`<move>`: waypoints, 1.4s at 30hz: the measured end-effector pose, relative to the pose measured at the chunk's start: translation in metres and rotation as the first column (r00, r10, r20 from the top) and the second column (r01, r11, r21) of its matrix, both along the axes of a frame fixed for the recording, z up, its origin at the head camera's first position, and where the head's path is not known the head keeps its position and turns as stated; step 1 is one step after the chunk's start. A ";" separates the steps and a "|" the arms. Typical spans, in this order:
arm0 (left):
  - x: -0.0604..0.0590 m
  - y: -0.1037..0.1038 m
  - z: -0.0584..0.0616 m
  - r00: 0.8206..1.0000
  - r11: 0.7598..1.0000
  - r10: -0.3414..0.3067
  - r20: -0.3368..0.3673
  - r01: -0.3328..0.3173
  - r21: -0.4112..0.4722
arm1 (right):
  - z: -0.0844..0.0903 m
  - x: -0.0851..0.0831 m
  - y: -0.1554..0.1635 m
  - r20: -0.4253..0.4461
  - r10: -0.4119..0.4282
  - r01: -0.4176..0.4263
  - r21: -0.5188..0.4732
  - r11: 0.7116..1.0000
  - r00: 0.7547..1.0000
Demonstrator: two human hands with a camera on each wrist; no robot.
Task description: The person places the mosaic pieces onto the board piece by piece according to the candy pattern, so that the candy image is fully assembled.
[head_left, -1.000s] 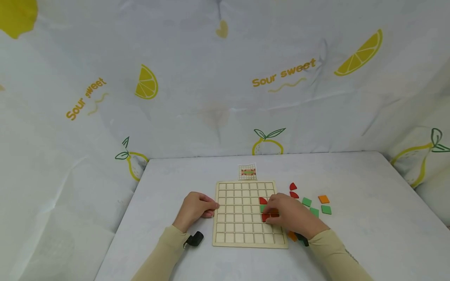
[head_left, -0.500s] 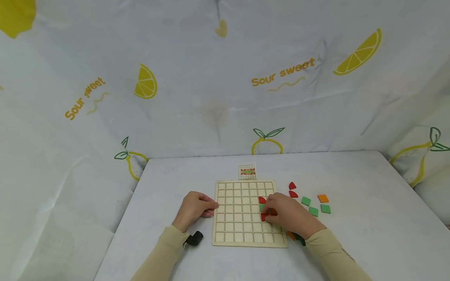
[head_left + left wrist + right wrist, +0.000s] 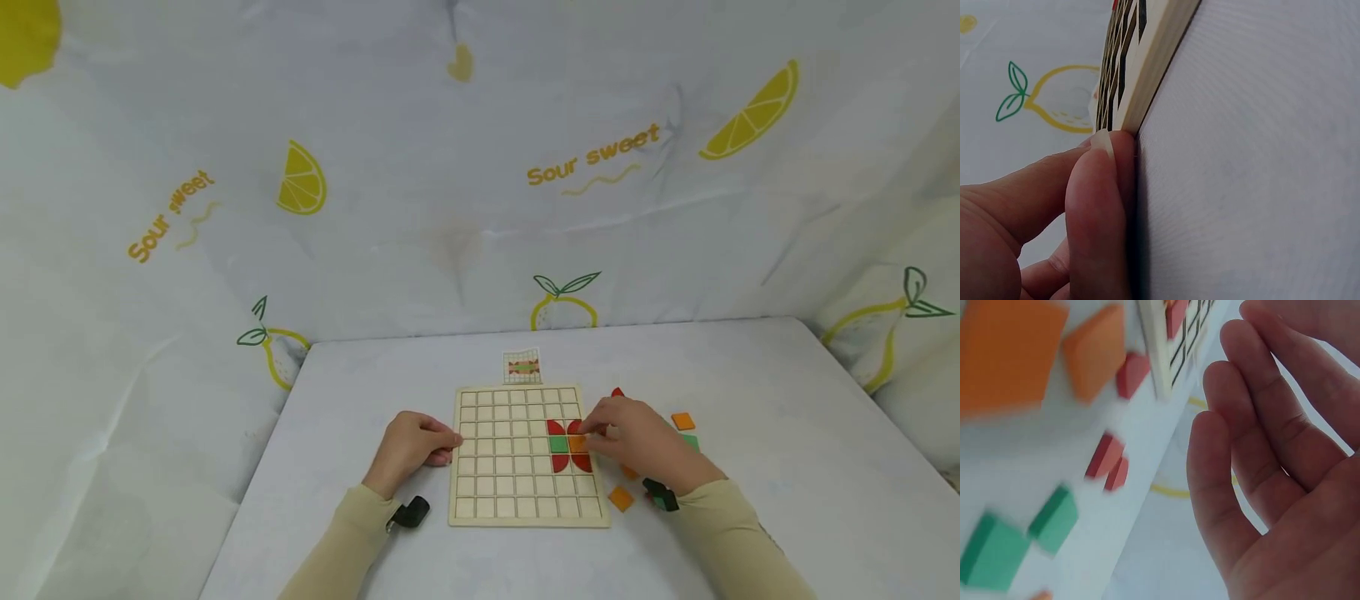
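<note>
head view first: the wooden grid board (image 3: 525, 454) lies flat on the white table (image 3: 787, 433), and the left hand (image 3: 411, 447) rests against its left edge, fingers loosely curled, likely to keep it from sliding. the right hand (image 3: 637, 442) hovers at the board's right side, fingertips near the red, green and orange tiles (image 3: 567, 445) seated in its cells. a small pattern card (image 3: 522, 367) lies just beyond the board, probably as the guide. loose orange tile (image 3: 620, 498) sits near the right wrist.

left wrist view: fingertips (image 3: 1105, 156) press together against the board edge (image 3: 1154, 69), holding nothing.

right wrist view: the fingers (image 3: 1254, 425) are spread and relaxed, empty, above loose red pieces (image 3: 1109, 464) and green tiles (image 3: 1054, 519) just beside the board.
</note>
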State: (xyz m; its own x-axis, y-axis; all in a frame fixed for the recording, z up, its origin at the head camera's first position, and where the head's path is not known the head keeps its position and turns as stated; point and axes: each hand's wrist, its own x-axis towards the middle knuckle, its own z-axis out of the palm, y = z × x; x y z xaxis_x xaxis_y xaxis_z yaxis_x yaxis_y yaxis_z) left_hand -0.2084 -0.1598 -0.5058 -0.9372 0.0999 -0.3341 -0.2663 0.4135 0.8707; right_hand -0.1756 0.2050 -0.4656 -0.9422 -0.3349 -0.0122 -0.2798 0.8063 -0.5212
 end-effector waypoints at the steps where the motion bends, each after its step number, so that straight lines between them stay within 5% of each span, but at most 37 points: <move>1: 0.000 0.000 0.000 1.000 1.000 0.000 0.000 0.000 -0.001 | 0.000 0.000 0.007 0.015 -0.026 0.026 -0.006 1.000 1.000; 9: 0.002 -0.001 -0.001 1.000 1.000 -0.003 0.001 0.003 -0.009 | 0.003 0.013 0.073 0.106 -0.181 0.180 0.019 0.984 0.978; 16: 0.002 -0.002 0.000 1.000 1.000 0.005 -0.011 -0.005 -0.023 | -0.002 0.020 0.118 0.131 -0.230 0.229 0.021 0.973 0.964; 24: 0.002 -0.002 -0.001 1.000 1.000 0.007 0.001 -0.007 -0.020 | -0.013 0.019 0.132 0.178 -0.275 0.269 0.059 0.961 0.945; 42: 0.001 -0.002 -0.001 1.000 1.000 -0.011 -0.015 0.011 0.020 | -0.016 0.019 0.132 0.141 -0.271 0.263 0.069 0.962 0.952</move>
